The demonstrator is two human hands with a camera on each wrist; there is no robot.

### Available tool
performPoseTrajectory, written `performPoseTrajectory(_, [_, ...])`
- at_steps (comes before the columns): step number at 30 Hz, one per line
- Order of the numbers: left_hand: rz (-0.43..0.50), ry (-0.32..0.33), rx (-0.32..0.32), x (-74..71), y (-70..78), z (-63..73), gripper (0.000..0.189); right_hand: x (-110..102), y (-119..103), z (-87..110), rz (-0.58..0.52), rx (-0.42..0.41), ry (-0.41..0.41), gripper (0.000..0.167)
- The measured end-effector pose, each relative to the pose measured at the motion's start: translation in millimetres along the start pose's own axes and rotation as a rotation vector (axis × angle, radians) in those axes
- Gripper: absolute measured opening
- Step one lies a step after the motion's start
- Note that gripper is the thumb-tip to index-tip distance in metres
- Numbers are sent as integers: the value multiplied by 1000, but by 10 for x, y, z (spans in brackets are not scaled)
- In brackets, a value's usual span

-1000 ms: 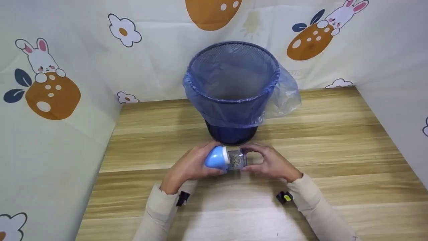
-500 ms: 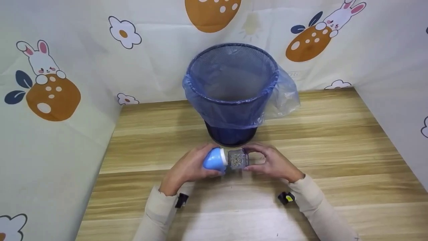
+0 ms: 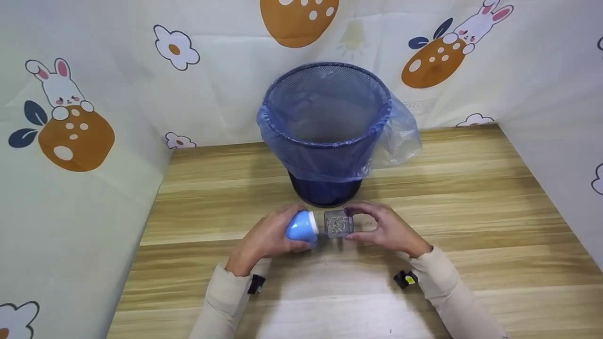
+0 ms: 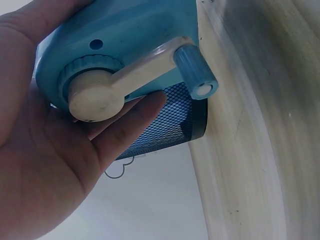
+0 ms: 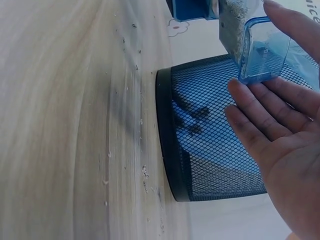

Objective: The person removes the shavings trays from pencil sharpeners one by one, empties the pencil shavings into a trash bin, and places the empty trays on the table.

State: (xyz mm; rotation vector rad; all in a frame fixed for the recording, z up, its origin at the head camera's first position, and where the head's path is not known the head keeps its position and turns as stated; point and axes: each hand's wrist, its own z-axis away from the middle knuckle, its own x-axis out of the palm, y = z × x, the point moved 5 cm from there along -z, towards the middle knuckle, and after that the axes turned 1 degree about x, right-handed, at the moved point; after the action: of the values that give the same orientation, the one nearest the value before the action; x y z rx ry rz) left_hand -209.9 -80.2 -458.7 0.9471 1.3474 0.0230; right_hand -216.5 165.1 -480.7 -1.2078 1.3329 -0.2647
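Note:
My left hand grips a blue pencil sharpener with a white rim, lying on its side above the wooden table. Its cream crank with a blue knob faces the left wrist camera. My right hand pinches the clear shavings drawer by its outer end, between thumb and fingers. Pale shavings fill the drawer. In the head view a narrow gap shows between the drawer and the sharpener's white rim.
Just beyond the hands stands a dark blue mesh wastebasket, lined with a translucent blue bag folded over its rim. Small crumbs are scattered on the tabletop. Patterned cloth encloses the back and sides.
The right hand has drawn the drawer rightward out of the sharpener, widening the gap between them. The left hand, with the sharpener, has shifted slightly left.

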Motion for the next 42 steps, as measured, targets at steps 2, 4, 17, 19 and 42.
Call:
performPoseTrajectory(2, [-1, -3, -10, 13, -15, -1, 69, -6, 1, 4, -2, 2, 1, 64])
performPoseTrajectory(4, [-3, -6, -21, 24, -30, 0, 69, -12, -5, 8, -4, 3, 1, 63])
performPoseTrajectory(17, [-24, -6, -46, 98, -103, -3, 69, -62, -23, 30, -20, -14, 13, 60])
performPoseTrajectory(19, [-24, -4, -47, 106, -111, -2, 69, -66, -29, 34, -22, -18, 14, 60])
performPoseTrajectory(42, [-54, -21, -54, 197, -137, 5, 72, -88, -6, 59, -15, -1, 16, 62])
